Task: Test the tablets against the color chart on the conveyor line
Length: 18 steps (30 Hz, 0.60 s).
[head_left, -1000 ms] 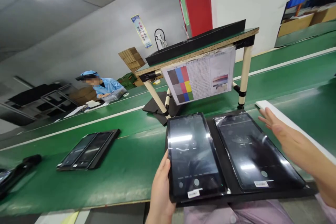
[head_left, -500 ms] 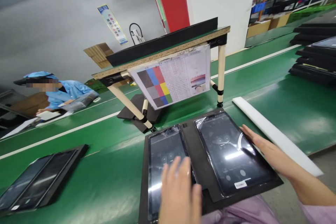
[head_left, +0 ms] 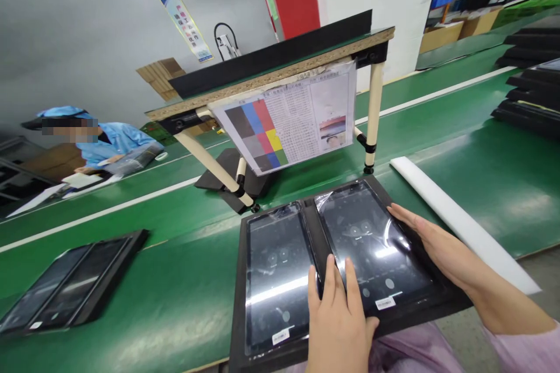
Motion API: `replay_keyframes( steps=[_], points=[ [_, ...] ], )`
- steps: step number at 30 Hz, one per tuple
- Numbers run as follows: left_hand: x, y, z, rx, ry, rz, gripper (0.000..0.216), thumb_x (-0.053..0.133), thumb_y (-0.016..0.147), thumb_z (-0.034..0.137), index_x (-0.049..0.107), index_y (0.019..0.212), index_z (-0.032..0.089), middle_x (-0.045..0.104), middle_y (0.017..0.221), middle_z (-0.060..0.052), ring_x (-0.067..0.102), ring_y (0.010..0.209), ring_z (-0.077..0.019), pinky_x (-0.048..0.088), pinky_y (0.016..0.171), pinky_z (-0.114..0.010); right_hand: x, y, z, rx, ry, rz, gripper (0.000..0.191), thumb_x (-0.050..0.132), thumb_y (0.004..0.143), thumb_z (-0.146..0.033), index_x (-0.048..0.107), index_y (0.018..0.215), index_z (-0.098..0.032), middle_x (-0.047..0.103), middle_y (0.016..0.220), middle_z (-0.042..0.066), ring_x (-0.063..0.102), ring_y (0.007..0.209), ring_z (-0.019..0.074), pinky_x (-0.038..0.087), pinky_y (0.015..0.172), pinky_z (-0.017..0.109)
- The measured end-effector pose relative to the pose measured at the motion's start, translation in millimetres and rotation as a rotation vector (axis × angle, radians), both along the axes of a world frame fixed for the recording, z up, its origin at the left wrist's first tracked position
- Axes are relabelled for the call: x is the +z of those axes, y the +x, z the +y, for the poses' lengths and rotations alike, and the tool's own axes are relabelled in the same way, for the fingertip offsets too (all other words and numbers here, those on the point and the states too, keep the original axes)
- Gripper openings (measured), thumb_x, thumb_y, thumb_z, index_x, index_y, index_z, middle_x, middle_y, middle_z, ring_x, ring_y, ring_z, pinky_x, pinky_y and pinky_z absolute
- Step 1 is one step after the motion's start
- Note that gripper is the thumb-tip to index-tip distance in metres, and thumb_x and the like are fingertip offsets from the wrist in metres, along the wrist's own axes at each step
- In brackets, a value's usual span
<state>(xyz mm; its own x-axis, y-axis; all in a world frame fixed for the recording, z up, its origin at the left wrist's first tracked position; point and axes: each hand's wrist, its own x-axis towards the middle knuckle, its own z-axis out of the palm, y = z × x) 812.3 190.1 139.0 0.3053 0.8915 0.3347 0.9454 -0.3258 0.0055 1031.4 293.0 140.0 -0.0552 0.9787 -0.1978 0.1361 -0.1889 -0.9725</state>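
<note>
A black tray (head_left: 237,280) lies on the green belt in front of me with two dark tablets in it. The left tablet (head_left: 273,271) sits in the left slot, the right tablet (head_left: 370,245) in the right slot. My left hand (head_left: 339,320) lies flat with fingers stretched out, its fingertips on the divider and the near left edge of the right tablet. My right hand (head_left: 431,242) rests open along the right tablet's right edge, fingers extended.
A small raised table (head_left: 280,73) straddles the belt, with a colour chart sheet (head_left: 289,122) hanging from it. A white foam strip (head_left: 459,221) lies right of the tray. Another tray with tablets (head_left: 70,288) sits at left. A co-worker in blue (head_left: 102,143) sits beyond. Black trays (head_left: 529,93) stack at far right.
My left hand let go of the left tablet, now lying in its slot, and moved over to the right tablet. My right hand came down onto the right tablet's edge.
</note>
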Motion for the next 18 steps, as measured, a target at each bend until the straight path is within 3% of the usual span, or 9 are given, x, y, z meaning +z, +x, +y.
replay_keyframes(
  steps=[5, 7, 11, 15, 18],
  points=[
    [1.1, -12, -4, 0.004, 0.048, -0.038, 0.078, 0.069, 0.083, 0.054, 0.045, 0.14, 0.006, 0.068, 0.125, -0.019, 0.051, 0.133, -0.0345, 0.043, 0.108, -0.06, 1.2, -4, 7, 0.036, 0.129, -0.306, 0.09, 0.039, 0.082, -0.082, 0.045, 0.15, -0.023, 0.054, 0.144, 0.01, 0.041, 0.14, 0.0339, 0.029, 0.118, 0.057],
    [6.3, -27, -7, -0.013, 0.099, -0.11, 0.063, 0.058, 0.092, 0.05, 0.048, 0.137, 0.008, 0.069, 0.123, -0.014, 0.052, 0.131, -0.0321, 0.041, 0.109, -0.057, 3.1, -7, 7, 0.071, 0.305, -0.505, 0.079, 0.034, 0.086, -0.079, 0.054, 0.143, -0.029, 0.053, 0.145, 0.009, 0.039, 0.141, 0.0368, 0.029, 0.115, 0.065],
    [18.4, -76, -19, 0.063, 0.143, -0.167, 0.03, 0.049, 0.097, 0.028, 0.059, 0.125, 0.018, 0.068, 0.11, -0.007, 0.056, 0.117, -0.0257, 0.047, 0.102, -0.047, 7.1, -25, 5, 0.285, 0.703, -0.842, 0.054, 0.028, 0.096, -0.066, 0.073, 0.114, -0.042, 0.049, 0.149, 0.002, 0.03, 0.144, 0.042, 0.03, 0.105, 0.075],
    [21.3, -115, -29, 0.227, 0.147, -0.136, 0.028, 0.05, 0.095, 0.018, 0.062, 0.12, 0.021, 0.055, 0.105, -0.01, 0.052, 0.107, -0.026, 0.054, 0.086, -0.041, 6.0, -41, 9, 0.342, 0.879, -0.968, 0.053, 0.025, 0.1, -0.058, 0.074, 0.113, -0.042, 0.05, 0.149, 0.003, 0.037, 0.139, 0.0454, 0.033, 0.097, 0.077],
    [20.9, -128, -31, 0.3, 0.088, -0.081, 0.034, 0.049, 0.095, 0.018, 0.062, 0.126, 0.024, 0.047, 0.113, -0.012, 0.048, 0.108, -0.0272, 0.055, 0.085, -0.044, 4.9, -39, 12, 0.342, 0.91, -0.944, 0.051, 0.027, 0.099, -0.057, 0.074, 0.113, -0.042, 0.05, 0.148, 0.005, 0.04, 0.135, 0.0473, 0.035, 0.093, 0.077]
  ],
)
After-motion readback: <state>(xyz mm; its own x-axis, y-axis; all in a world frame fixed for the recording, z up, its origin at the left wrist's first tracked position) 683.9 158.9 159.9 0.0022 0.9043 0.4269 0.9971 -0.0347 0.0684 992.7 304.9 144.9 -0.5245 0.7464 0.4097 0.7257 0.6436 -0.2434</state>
